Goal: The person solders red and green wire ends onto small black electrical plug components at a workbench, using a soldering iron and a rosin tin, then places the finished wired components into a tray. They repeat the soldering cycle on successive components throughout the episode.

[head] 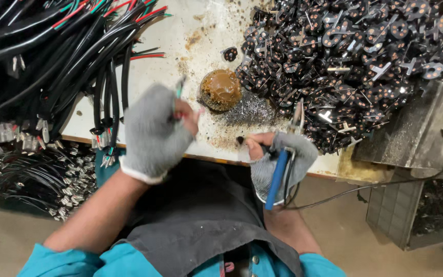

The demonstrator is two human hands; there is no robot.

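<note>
Where hands (221, 143) hover, stained worktop (180, 38) holds cables (52, 51).

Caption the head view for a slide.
Gloved hands: left hand pinches wires, right hand grips blue soldering iron beside flux tin.

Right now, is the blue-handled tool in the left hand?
No, the blue-handled tool is gripped in the right hand; the left hand pinches thin wires.

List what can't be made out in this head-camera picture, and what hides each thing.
- Left hand: its grip on the thin wires is hidden behind the grey glove.
- Soldering iron: the tip is too small and lost against the pile of black plug parts.
- Cable bundle: cut off by the top and left edges.
- Bin contents: too dark.
</note>
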